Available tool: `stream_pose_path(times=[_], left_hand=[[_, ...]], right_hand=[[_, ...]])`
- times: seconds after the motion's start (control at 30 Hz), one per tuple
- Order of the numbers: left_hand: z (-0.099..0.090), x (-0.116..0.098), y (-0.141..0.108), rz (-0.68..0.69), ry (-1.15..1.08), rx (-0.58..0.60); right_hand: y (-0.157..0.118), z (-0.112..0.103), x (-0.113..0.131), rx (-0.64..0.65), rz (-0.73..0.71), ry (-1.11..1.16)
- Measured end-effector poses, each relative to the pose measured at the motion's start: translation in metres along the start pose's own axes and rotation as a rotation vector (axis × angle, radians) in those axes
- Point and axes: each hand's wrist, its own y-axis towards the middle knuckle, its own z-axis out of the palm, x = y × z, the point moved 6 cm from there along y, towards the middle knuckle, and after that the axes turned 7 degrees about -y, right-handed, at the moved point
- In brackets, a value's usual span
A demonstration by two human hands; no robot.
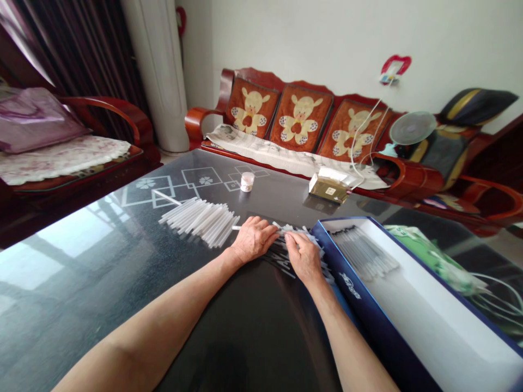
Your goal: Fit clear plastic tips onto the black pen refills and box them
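Observation:
My left hand (255, 238) is closed around a thin white tube (236, 227), whose end sticks out to the left. My right hand (304, 255) meets it from the right, thumb and fingers pinched; what they grip is too small to make out. Under and behind both hands lies a loose pile of short white and black sticks (289, 268). To the left, a row of white tubes (200, 220) rests side by side on the dark glossy table (131, 283). One single tube (166, 197) lies apart at that row's far end.
At my right stands a long blue box (412, 321), white inside, with clear, dark-tipped sticks (363, 253) at its far end. Beyond it lies a green plastic bag (433, 256). A small round tub (247, 182) and a tissue box (328, 187) stand farther back, before a wooden sofa (200, 122).

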Motion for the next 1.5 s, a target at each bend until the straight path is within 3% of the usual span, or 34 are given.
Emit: stream_pose_path(times=[0.23,0.6,0.9,1.1,1.23,1.37,1.5], left_hand=[[0.002,-0.007,0.0,0.073,-0.035,0.067],[0.002,-0.006,-0.001,0.077,-0.071,0.093],[-0.003,-0.001,0.001,0.033,-0.03,0.042],[-0.009,0.009,0.001,-0.051,0.022,-0.028],[-0.007,0.007,0.0,-0.026,0.028,-0.011],[-0.005,0.002,0.0,0.004,0.025,0.012],[-0.004,0.0,0.001,0.043,0.007,0.04]], right_hand=[[-0.011,0.0,-0.008,-0.112,0.188,0.183],[-0.013,0.002,0.002,-0.154,0.111,0.224],[-0.011,-0.002,0.007,-0.159,0.077,0.147],[-0.011,-0.015,-0.011,-0.29,0.199,0.061],[-0.01,-0.017,0.002,-0.318,0.057,0.016],[-0.01,-0.009,0.023,-0.203,-0.143,-0.097],[-0.011,-0.003,0.021,-0.132,-0.156,-0.176]])
